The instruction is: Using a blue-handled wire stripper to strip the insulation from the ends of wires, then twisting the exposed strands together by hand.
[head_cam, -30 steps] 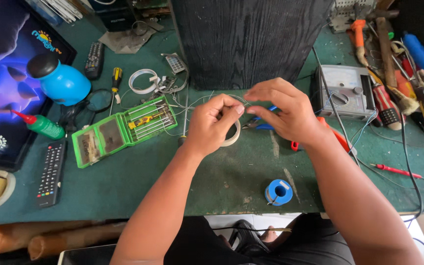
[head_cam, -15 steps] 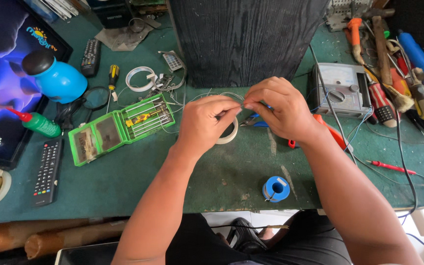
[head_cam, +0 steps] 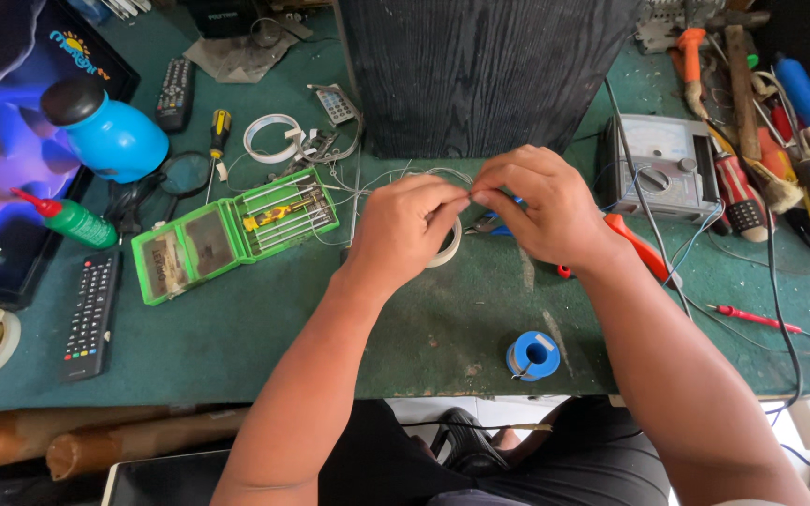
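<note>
Green felt covers my cluttered workbench point(head_cam: 264, 328), where a tall dark wooden cabinet point(head_cam: 485, 70) stands at the back, close behind my hands. My left hand point(head_cam: 403, 225) and right hand point(head_cam: 536, 204) meet fingertip to fingertip at the middle of the bench, both pinched narrow on a thin grey wire point(head_cam: 424, 174) that loops back toward the cabinet. Under my left hand lies a roll of pale tape point(head_cam: 449, 245), half hidden by my fingers; blue-handled pliers point(head_cam: 491, 223) peek out between my hands. An open green tool case point(head_cam: 236, 232) sits to the left, with a blue jug point(head_cam: 110, 133), a green glue bottle point(head_cam: 72, 220) and a black remote control point(head_cam: 89, 314) beyond it. A blue spool of solder point(head_cam: 531, 355) rests near the front edge, an analogue meter point(head_cam: 663, 167) to my right, and screwdrivers and a hammer point(head_cam: 747, 103) crowd the far right corner
</note>
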